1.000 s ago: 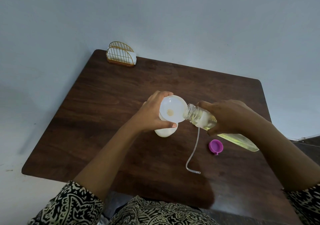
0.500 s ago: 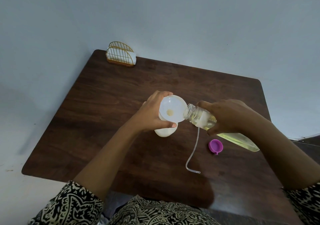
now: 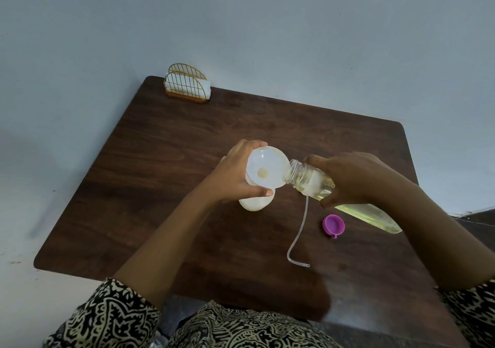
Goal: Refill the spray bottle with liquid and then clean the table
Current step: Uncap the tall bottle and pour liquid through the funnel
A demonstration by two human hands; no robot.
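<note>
At frame centre I saw the white spray bottle [image 3: 255,203] standing on the table [image 3: 187,147] with a funnel [image 3: 267,171] in its neck. The left hand [image 3: 233,176] curled round the funnel while the right hand [image 3: 353,179] gripped the tilted refill bottle [image 3: 369,212], mouth at the funnel's rim — refilling in hand, I judged, with spraying and wiping left. Lower right of centre lay a purple cap [image 3: 333,223] and a loose clear tube [image 3: 298,232] — clutter for the wipe — and a wire napkin holder [image 3: 187,85] stood at the table's upper-left corner.
</note>
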